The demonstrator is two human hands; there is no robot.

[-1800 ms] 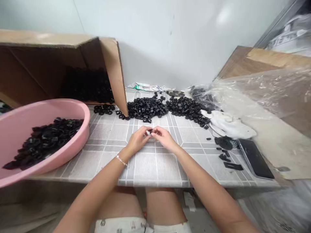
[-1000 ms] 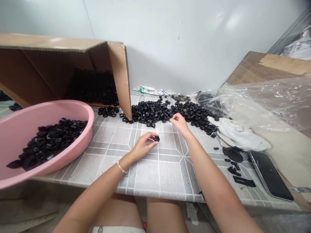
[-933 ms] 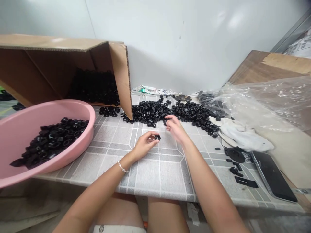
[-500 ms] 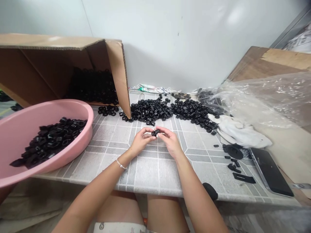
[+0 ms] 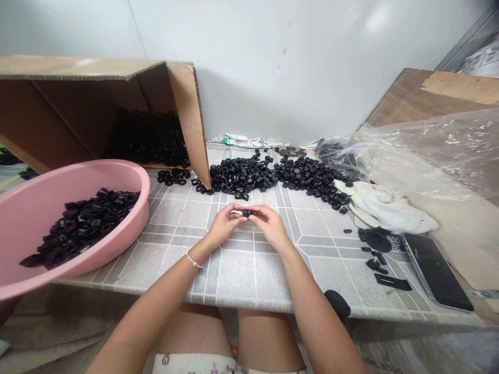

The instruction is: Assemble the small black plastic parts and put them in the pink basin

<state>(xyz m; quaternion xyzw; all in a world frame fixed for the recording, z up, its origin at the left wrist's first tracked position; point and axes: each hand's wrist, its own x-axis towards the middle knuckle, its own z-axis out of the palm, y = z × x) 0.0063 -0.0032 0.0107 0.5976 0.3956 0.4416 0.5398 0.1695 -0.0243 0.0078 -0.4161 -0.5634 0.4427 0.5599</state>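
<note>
Between my fingertips, over the middle of the table, is a small black plastic part (image 5: 246, 213). My left hand (image 5: 226, 224) pinches it from the left with thumb and fingers. From the other side my right hand (image 5: 270, 223) pinches it too. Whether it is one piece or two pressed together I cannot tell. Just beyond my hands lies a pile of black ring-shaped nuts (image 5: 241, 176). To its right, touching it, spreads a second pile of small black parts (image 5: 307, 176).
A pink basin (image 5: 132, 223) holding black nuts stands at left, before a cardboard box (image 5: 191, 114) on its side with more black parts. At right are a white cloth glove (image 5: 385, 208), plastic film (image 5: 421, 156), a phone (image 5: 436, 272) and loose black pieces (image 5: 392, 281).
My hands have drawn slightly closer together. The black pieces, seen side by side between my fingers before, now look like one compact part.
</note>
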